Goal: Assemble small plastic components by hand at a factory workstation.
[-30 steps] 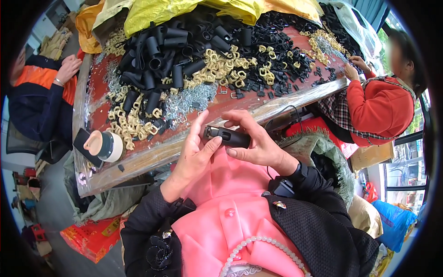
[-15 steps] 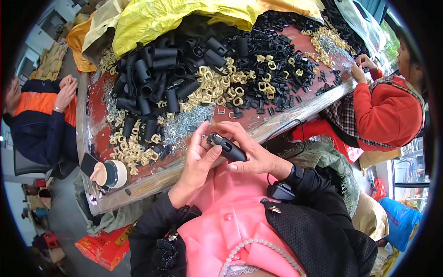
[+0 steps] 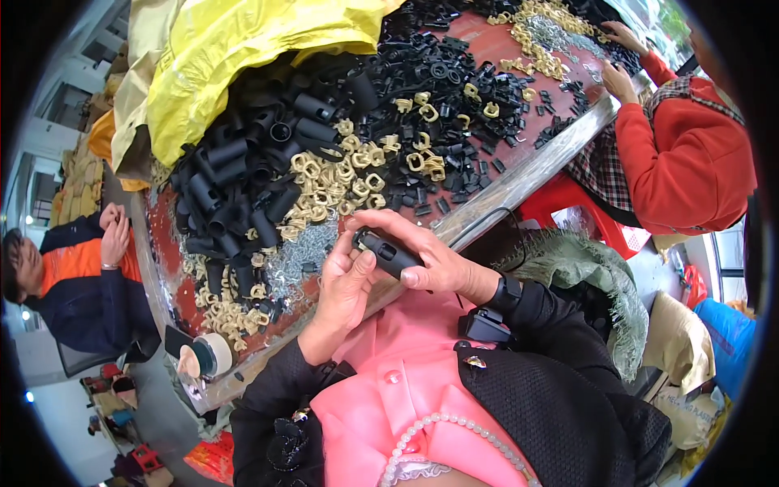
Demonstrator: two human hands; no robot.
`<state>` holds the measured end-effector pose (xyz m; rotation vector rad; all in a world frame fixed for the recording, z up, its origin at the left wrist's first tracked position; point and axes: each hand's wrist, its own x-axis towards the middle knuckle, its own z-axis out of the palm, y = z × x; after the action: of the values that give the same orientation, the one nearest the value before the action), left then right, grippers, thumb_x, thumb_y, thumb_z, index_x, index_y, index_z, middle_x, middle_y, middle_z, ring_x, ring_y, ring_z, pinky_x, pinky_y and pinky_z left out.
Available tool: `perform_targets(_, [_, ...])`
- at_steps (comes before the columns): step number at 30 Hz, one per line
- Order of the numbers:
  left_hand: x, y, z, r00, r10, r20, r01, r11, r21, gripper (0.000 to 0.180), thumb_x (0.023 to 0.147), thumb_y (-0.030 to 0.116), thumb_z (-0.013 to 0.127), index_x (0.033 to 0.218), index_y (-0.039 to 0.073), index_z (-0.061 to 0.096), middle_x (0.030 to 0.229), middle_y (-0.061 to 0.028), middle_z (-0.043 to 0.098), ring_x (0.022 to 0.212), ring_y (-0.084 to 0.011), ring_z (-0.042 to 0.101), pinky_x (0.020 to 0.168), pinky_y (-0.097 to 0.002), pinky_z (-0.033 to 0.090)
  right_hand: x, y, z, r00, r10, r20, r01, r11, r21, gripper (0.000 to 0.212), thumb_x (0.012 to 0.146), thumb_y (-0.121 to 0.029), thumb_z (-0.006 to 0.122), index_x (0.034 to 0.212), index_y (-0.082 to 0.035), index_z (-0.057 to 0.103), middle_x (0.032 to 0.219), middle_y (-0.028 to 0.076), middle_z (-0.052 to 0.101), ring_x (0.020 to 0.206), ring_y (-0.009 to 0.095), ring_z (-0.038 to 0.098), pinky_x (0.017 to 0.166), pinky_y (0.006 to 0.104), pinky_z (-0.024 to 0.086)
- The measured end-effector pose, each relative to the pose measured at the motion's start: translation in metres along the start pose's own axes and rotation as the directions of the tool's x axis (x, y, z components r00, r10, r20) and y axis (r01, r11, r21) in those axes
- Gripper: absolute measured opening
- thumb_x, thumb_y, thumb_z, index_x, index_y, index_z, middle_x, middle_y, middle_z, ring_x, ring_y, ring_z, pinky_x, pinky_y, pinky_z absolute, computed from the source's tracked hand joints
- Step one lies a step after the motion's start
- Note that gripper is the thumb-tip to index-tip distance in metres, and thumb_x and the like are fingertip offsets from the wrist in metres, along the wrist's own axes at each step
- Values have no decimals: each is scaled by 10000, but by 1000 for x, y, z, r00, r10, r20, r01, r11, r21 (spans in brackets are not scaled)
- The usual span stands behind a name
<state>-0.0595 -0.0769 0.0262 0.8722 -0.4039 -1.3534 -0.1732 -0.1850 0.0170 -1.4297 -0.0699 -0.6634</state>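
Note:
My right hand (image 3: 434, 261) grips a black plastic tube (image 3: 389, 253) at the near edge of the table, fingers curled over its top. My left hand (image 3: 342, 286) presses its fingertips against the left end of the same tube. Just beyond my hands lie a patch of small silver metal pieces (image 3: 299, 261), a spread of tan plastic rings (image 3: 333, 183) and a heap of black tubes (image 3: 243, 191).
The red-topped table (image 3: 503, 49) carries small black clips (image 3: 454, 105) and a yellow sack (image 3: 235, 57). A person in a red top (image 3: 690, 154) works at the right, another in orange and navy (image 3: 77, 280) sits at the left. A tape roll (image 3: 213, 355) sits near the table's corner.
Both hands stay on the black tube, which has shifted slightly; the view has moved in closer to the table and tilted.

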Motion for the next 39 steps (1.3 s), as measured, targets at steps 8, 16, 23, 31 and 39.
perform_targets(8, [-3,-8,2,998,-57,-3,57,998,-15,548,793,180,573,1231,33,279,1021,-63,494,894,-164,544,786,-298,474,-7,-3,2,975,215,-48,-209,971,114,806,705,-558,508,1221,33,323,1175,121,402,1100,193,393,918,310,303])
perform_targets(16, [-38,2,-9,981,71,-178,-56,995,88,510,846,297,484,1211,1,287,1009,-83,502,926,-167,519,776,-290,452,-10,-10,36,978,205,44,-208,972,106,782,704,-540,528,1202,36,350,1147,114,427,1060,183,423,884,305,343])
perform_targets(23, [-59,7,-1,952,253,-172,-203,943,263,499,867,395,380,1185,11,353,1007,-105,511,918,-157,505,764,-289,439,-29,-24,67,944,233,235,-243,970,17,780,687,-534,552,1189,32,360,1120,119,443,1045,176,430,882,305,343])
perform_targets(31, [-81,13,7,970,179,163,-218,940,264,572,845,453,373,1181,-10,355,979,-126,505,901,-184,508,778,-290,428,-46,-37,93,947,156,281,-183,980,73,585,729,-431,560,1103,-3,425,945,74,505,861,124,486,757,252,394])
perform_targets(39, [-77,10,16,966,102,239,-154,965,212,628,806,507,397,1154,-15,387,979,-129,495,882,-190,508,789,-294,415,-40,-33,85,941,181,287,-237,956,173,410,780,-344,540,1005,-10,464,855,39,510,793,96,493,709,232,408])
